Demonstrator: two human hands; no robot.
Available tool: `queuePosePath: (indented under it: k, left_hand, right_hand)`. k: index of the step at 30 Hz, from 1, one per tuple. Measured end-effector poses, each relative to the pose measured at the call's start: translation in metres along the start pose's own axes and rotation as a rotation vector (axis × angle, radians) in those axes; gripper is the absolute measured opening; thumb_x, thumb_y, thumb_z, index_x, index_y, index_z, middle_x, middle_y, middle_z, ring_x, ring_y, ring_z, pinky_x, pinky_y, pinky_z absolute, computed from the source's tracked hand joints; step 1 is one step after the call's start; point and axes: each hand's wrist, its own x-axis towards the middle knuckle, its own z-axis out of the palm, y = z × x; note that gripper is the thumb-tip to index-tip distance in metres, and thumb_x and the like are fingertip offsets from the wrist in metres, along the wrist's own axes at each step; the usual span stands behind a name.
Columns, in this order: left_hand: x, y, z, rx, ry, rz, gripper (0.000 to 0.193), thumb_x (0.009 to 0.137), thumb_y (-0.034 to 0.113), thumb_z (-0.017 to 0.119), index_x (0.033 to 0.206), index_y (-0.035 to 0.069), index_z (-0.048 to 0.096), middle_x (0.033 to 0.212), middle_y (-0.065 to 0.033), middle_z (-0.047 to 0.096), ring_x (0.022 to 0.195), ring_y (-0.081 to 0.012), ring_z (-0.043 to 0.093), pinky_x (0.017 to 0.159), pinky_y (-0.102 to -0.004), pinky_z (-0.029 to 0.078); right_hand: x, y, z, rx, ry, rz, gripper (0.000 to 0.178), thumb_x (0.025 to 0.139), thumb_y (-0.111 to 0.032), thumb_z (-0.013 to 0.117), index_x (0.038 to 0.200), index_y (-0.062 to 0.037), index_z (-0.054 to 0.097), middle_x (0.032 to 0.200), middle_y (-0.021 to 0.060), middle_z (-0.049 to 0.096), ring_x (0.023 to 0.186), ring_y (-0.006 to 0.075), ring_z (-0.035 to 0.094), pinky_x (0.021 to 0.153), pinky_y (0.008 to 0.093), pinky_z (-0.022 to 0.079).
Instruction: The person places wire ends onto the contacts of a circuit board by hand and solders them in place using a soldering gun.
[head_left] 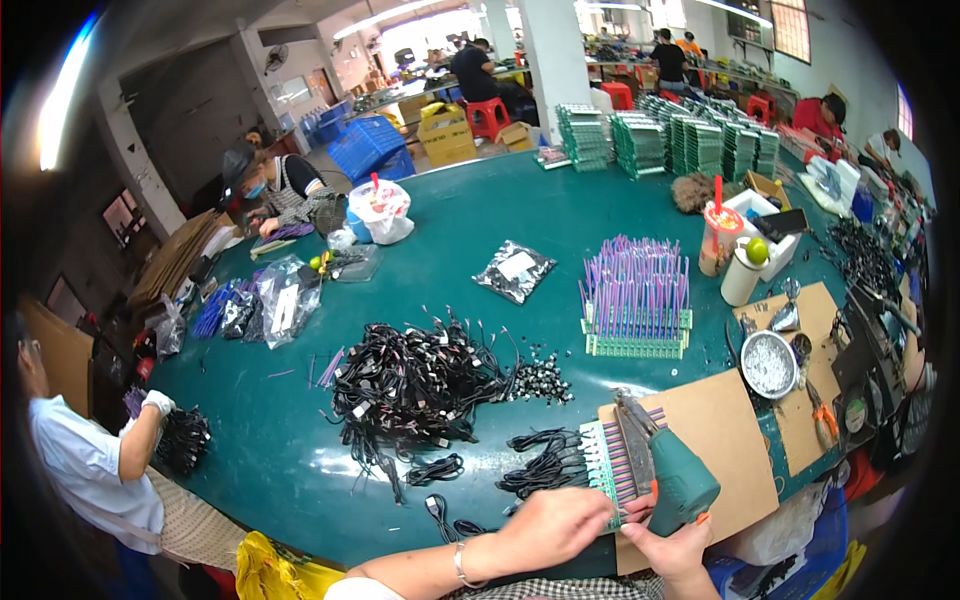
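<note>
My left hand (555,528), with a bracelet on its wrist, is closed, the fingertips pinched together at the near end of a green circuit board strip (597,462). What those fingers hold is too small to make out. Close against it, my right hand (672,548) curls its thumb and fingers around that same end; its grip is partly hidden. A teal tool (686,482) with a dark metal bar (634,440) stands over the strip and its purple wires. Black cables (550,465) trail from the strip's left side.
Left of my hands lies a heap of black cables (400,380), with small black parts (540,380) beside it. Beyond are boards with purple wires (636,300) and a bagged packet (514,270). Cardboard (730,440) and a metal bowl (769,363) are at right. Co-workers (80,450) sit around the table.
</note>
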Motion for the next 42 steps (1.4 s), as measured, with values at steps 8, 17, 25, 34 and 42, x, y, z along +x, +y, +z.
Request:
queuePosePath:
  k: [8,17,25,34,42]
  left_hand:
    - [-0.004,0.001,0.015,-0.052,-0.029,0.035,0.009,0.084,0.012,0.059,0.088,0.003,0.058,0.074,-0.0131,0.061,0.071,-0.0329,0.061,0.060,-0.0413,0.050]
    - [-0.006,-0.007,0.013,-0.127,-0.213,-0.104,0.009,0.081,0.008,0.061,0.088,0.003,0.061,0.076,-0.0121,0.063,0.069,-0.0310,0.063,0.060,-0.0376,0.051]
    - [-0.005,-0.013,0.006,-0.617,-0.134,-0.584,0.004,0.083,0.002,0.061,0.086,-0.001,0.063,0.070,0.0020,0.061,0.065,-0.0008,0.054,0.059,-0.0181,0.045]
    - [0.001,-0.008,0.016,-0.604,-0.098,-0.655,0.004,0.082,0.001,0.063,0.082,-0.003,0.064,0.077,0.0000,0.063,0.069,-0.0028,0.054,0.064,-0.0181,0.045]
    - [0.004,-0.006,0.021,-0.568,-0.110,-0.673,0.002,0.080,-0.001,0.064,0.081,-0.003,0.064,0.075,-0.0008,0.064,0.068,-0.0031,0.054,0.062,-0.0185,0.045]
  right_hand:
    - [-0.009,0.007,-0.004,-0.076,0.133,0.030,0.055,0.070,0.012,0.070,0.119,0.0054,0.046,0.082,0.0107,0.061,0.069,0.0138,0.061,0.061,0.0261,0.052]
    - [-0.013,0.017,-0.008,-0.239,-0.011,-0.142,0.054,0.072,0.006,0.071,0.114,0.0039,0.039,0.083,0.0104,0.060,0.070,0.0147,0.061,0.064,0.0291,0.052]
    - [0.009,-0.013,-0.010,-0.059,-0.045,0.109,0.046,0.076,0.006,0.067,0.117,0.0059,0.047,0.089,0.0128,0.062,0.067,0.0127,0.060,0.056,0.0246,0.051]
    - [0.004,-0.013,-0.001,0.082,0.051,0.240,0.016,0.076,0.007,0.068,0.089,0.0029,0.061,0.080,0.0063,0.066,0.070,0.0099,0.062,0.065,0.0242,0.052]
    - [0.008,-0.010,-0.003,0.059,0.005,0.235,0.014,0.076,0.006,0.067,0.088,0.0022,0.061,0.080,0.0050,0.065,0.072,0.0091,0.062,0.066,0.0234,0.051]
